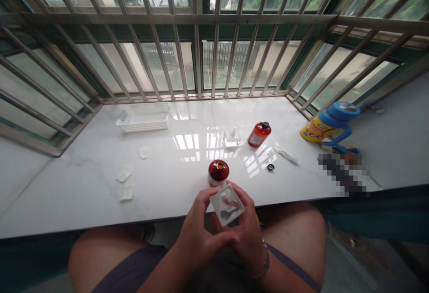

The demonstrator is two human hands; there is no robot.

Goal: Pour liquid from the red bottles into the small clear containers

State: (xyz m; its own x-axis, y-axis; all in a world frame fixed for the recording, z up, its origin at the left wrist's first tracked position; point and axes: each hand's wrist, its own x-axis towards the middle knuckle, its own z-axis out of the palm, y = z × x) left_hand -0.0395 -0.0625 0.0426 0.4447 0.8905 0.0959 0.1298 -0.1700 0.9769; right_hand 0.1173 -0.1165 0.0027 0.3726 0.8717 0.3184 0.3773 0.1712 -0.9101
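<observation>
Over the table's front edge, a clear square container [227, 204] is held between both hands, one square face turned up towards me. My left hand [200, 221] grips it from the left. My right hand [246, 223] has its fingers wrapped round the right side. Just beyond the fingers stands a red bottle [218, 172] with its neck uncapped, its lower part partly hidden by my hands. A small black ring-shaped cap [271, 167] lies to the right. Farther back are a second red bottle [259, 135] with a black cap and a clear square dispenser [232, 136].
The white table [167, 186] ends at metal window bars [181, 60]. A white perforated basket [144, 119] stands back left. A round pad [144, 152] and crumpled white pieces [126, 193] lie left. To the right are a white strip [285, 155] and a blue-and-yellow flask [326, 123].
</observation>
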